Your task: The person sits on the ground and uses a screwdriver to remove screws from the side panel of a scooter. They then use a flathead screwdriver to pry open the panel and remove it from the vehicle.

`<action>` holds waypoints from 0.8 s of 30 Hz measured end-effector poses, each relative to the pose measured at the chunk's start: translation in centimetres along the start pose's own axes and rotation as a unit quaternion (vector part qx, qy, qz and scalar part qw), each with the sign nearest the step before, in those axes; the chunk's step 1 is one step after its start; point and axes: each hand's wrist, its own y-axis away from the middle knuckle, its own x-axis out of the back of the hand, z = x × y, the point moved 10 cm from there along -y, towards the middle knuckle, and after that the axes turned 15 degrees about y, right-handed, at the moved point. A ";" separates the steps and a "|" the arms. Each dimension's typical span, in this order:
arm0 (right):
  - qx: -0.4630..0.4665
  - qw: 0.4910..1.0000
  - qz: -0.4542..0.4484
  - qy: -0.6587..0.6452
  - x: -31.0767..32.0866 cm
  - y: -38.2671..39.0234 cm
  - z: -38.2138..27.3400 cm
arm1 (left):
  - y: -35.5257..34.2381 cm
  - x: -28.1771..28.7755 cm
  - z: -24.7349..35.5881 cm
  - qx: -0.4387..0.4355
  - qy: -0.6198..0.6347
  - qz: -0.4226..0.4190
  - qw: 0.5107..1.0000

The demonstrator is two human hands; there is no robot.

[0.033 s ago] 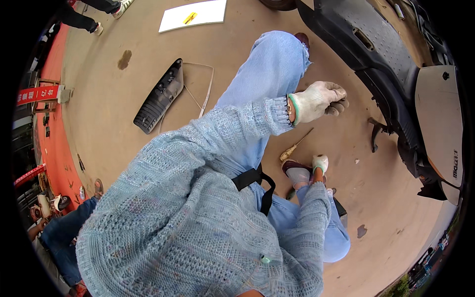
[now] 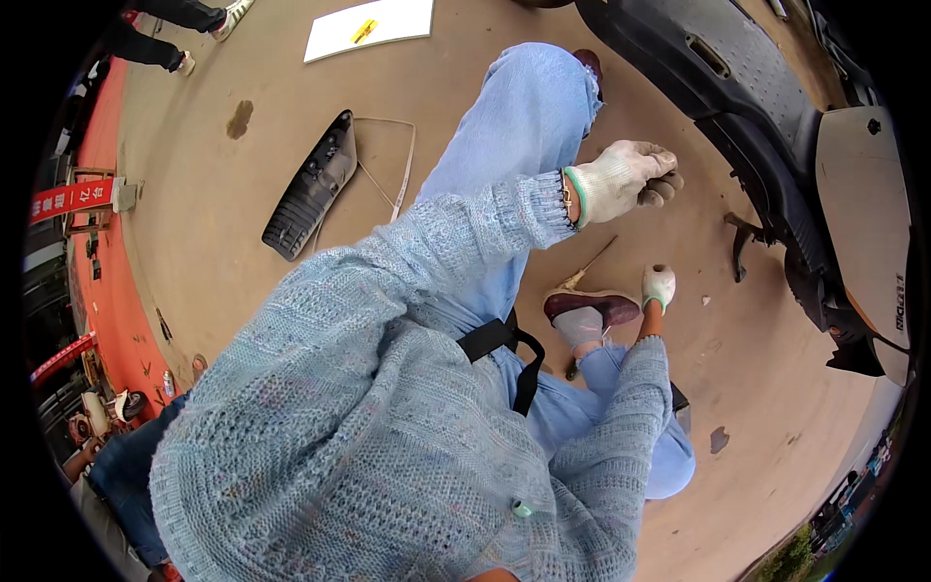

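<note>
While the two hands are held well apart, each in a pale knitted work glove, neither shows its grip clearly. Left hand: raised at the end of an outstretched arm, green glove cuff, fingers bent, fingertips greyed; whether anything is pinched there cannot be told. Right hand: lower, curled, beside the wearer's dark red shoe; its contents are hidden.

Nearest items. Screwdriver, yellowish handle, thin shaft: lying on the ground just past the shoe, untouched. Scooter, grey and black: to the right of both hands, apart from them, with a dark stand jutting from its underside.

Surface. Ground: tan, smooth, marked by a brown stain at upper left and a dark grey patch at lower right; one small pale chip near the stand.

Laid out on it: a ribbed black part, long and tapered, a thin pale strip looped beside it; a white panel bearing a yellow label.

Surroundings. Left: a red floor strip, with a red sign standing at its edge. Upper left: a person's dark-trousered legs. Lower left: another person's blue trousers. Bottom right: greenery, small and distorted at the rim.
</note>
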 end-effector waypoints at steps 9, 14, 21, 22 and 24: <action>0.139 0.947 -0.059 -0.284 20.0 -0.7 9.3 | -1.8 3.7 -1.4 -0.065 0.036 0.108 0.991; -0.025 0.995 -0.067 -0.069 -6.9 2.0 20.8 | -1.3 4.4 -2.1 -0.076 0.100 0.101 0.987; -0.189 0.974 -0.047 -0.116 -15.8 12.8 16.3 | -1.8 3.4 -2.9 -0.043 0.077 0.057 0.994; -0.200 0.970 -0.039 -0.131 -15.8 13.4 15.1 | -1.9 3.5 -2.7 -0.035 0.102 0.039 0.993; -0.226 0.959 -0.025 -0.169 -15.6 13.8 13.3 | -1.7 3.7 -2.0 -0.039 0.093 0.054 0.993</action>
